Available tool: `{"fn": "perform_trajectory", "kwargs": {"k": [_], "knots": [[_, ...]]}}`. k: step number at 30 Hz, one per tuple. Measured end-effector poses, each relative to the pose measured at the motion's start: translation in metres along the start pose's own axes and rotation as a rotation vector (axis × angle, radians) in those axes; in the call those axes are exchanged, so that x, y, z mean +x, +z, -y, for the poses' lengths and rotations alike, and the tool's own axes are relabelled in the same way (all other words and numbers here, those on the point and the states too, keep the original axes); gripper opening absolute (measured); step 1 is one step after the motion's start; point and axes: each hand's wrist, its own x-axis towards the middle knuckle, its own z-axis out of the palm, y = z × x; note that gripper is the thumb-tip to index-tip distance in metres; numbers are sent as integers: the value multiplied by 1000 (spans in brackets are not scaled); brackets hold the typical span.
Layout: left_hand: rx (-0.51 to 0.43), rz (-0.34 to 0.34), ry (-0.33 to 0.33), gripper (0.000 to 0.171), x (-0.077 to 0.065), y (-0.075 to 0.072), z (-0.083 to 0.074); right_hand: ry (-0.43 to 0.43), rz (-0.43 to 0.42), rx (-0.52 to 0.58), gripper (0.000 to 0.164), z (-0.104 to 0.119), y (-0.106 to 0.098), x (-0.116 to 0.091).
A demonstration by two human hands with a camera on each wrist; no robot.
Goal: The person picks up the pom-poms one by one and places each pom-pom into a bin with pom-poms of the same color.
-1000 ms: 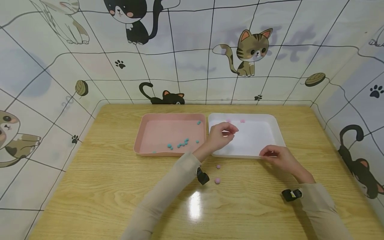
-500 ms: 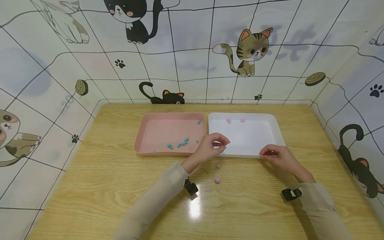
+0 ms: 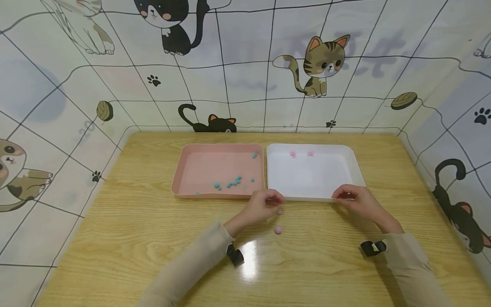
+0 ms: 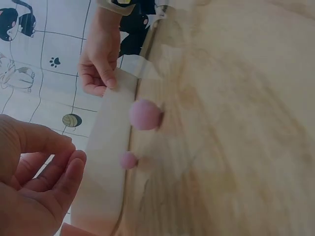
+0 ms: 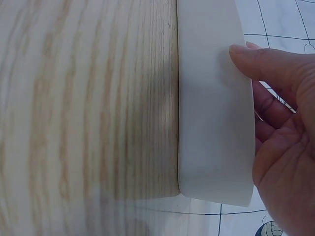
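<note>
My left hand (image 3: 262, 207) hovers by the near left corner of the white tray (image 3: 314, 179), just left of a small pink ball (image 3: 279, 212). Its fingers are loosely curled with the tips close together, and nothing shows between them in the left wrist view. A larger pink ball (image 4: 145, 114) lies on the table a little nearer to me. With thumb and fingers, my right hand (image 3: 356, 202) pinches the near rim of the white tray toward its right corner. Several pink pieces (image 3: 293, 154) lie along the tray's far side.
A pink tray (image 3: 215, 197) stands left of the white one, with several small teal pieces (image 3: 229, 185) scattered in it. Both trays rest on a wooden table (image 3: 122, 238). A wall covering with cat drawings (image 3: 326, 66) surrounds the back and sides.
My left hand has drawn back from over the white tray, moving left and toward me to its near edge beside the small pink ball. My right hand has stayed on the rim.
</note>
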Motion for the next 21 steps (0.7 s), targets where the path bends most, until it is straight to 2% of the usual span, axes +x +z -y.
{"fn": "perform_trajectory", "kwargs": {"k": [3, 6, 9, 15, 21], "knots": [[66, 21, -2, 15, -4, 3, 2, 4, -1, 6, 19, 1, 0, 0], [179, 29, 36, 15, -8, 7, 5, 9, -1, 4, 18, 1, 0, 0], [236, 45, 78, 19, -11, 10, 7, 15, 1, 1, 18, 2, 0, 0], [265, 44, 111, 21, -10, 13, 10, 17, 1, -4, 18, 1, 0, -1], [281, 55, 52, 21, -5, 15, 11, 5, -2, -5, 19, 2, 0, -1]]}}
